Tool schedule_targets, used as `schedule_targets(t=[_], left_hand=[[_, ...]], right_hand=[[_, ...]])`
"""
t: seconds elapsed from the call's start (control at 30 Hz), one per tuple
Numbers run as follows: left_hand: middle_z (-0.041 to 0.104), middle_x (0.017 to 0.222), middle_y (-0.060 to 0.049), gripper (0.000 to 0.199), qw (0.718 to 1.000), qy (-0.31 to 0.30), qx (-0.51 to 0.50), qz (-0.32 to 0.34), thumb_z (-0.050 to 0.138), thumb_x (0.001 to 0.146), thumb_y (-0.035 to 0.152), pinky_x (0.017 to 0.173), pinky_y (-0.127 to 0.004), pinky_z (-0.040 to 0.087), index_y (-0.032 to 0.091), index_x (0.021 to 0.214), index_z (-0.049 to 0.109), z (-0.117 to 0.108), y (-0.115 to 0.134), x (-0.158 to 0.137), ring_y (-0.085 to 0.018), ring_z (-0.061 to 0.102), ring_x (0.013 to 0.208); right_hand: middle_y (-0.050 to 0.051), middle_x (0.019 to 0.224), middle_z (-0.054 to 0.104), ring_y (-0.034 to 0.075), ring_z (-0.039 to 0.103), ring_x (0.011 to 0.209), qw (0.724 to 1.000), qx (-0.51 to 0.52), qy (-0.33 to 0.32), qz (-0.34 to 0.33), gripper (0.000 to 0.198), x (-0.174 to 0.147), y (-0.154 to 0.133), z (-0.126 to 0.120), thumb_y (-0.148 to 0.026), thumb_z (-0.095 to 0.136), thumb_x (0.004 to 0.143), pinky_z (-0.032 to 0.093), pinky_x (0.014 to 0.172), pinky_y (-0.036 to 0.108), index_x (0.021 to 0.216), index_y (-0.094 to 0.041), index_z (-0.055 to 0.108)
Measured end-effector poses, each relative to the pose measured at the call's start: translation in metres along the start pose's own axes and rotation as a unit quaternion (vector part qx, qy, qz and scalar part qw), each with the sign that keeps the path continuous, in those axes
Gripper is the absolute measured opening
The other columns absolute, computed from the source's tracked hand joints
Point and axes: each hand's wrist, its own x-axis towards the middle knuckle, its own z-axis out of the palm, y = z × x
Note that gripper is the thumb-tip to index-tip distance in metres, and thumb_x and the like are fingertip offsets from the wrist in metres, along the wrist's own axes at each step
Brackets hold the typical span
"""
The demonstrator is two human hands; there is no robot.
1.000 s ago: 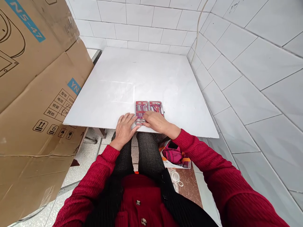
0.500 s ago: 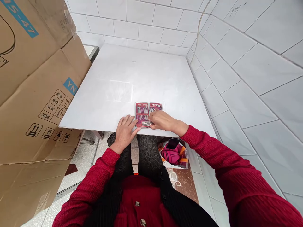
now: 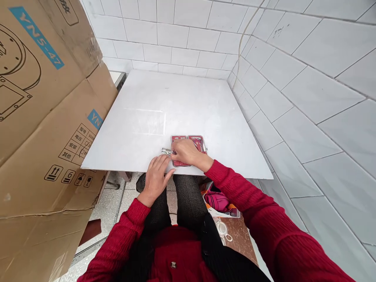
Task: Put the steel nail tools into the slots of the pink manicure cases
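Observation:
A manicure kit case [image 3: 181, 163] lies unfolded at the table's front edge, its red inside holding several metal tools. My right hand [image 3: 188, 152] is above the case and covers much of its left half. Pinched in its fingers is a silver nail clipper [image 3: 167, 151], which sticks out past the case's left side. My left hand [image 3: 157, 178] lies just below the clipper, fingers stretched out and thumb apart, partly on the table edge. Whether its fingertips touch the clipper I cannot tell.
The white table [image 3: 188, 102] meets tiled walls at the back and right. A large cardboard box [image 3: 58, 129] stands along the left. Below the table, to the right, is a bag [image 3: 219, 200] with pink cloth, and a white roll [image 3: 222, 228] sits on a brown surface.
My right hand has lifted the nail clipper out of the case's lower left part and moved it left. My left hand has stayed near the table edge. The view has shifted slightly.

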Motion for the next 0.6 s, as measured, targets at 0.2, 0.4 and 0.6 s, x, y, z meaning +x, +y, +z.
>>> schedule_targets(t=[0.2, 0.4, 0.6], left_hand=[[0.069, 0.131, -0.011, 0.027, 0.999, 0.033, 0.036, -0.022, 0.046, 0.106, 0.029, 0.115, -0.051, 0.046, 0.022, 0.119, 0.068, -0.021, -0.012, -0.017, -0.026, 0.063, 0.125], [0.070, 0.131, -0.014, 0.026, 0.998, 0.043, 0.049, 0.016, 0.046, 0.106, 0.026, 0.109, -0.050, 0.050, 0.019, 0.115, 0.070, -0.018, -0.027, 0.000, -0.028, 0.063, 0.124], [0.070, 0.132, -0.012, 0.028, 0.993, -0.034, 0.039, 0.103, 0.047, 0.106, 0.024, 0.102, -0.046, 0.055, 0.021, 0.124, 0.069, 0.005, -0.012, 0.014, -0.028, 0.064, 0.125]], right_hand=[[0.018, 0.114, 0.074, 0.028, 0.069, 0.108, 0.999, 0.013, -0.015, -0.028, 0.029, 0.033, -0.028, 0.004, -0.033, 0.060, 0.098, 0.045, 0.078, 0.032, 0.111, -0.011, 0.074], [0.009, 0.112, 0.076, 0.023, 0.069, 0.101, 0.995, 0.070, 0.038, 0.057, 0.023, 0.012, 0.005, 0.003, -0.035, 0.061, 0.099, 0.041, 0.074, 0.029, 0.106, -0.017, 0.074], [0.008, 0.100, 0.079, 0.021, 0.071, 0.093, 0.983, 0.083, 0.006, 0.162, 0.024, -0.013, 0.038, -0.002, -0.023, 0.055, 0.098, 0.038, 0.069, 0.027, 0.090, -0.019, 0.077]])
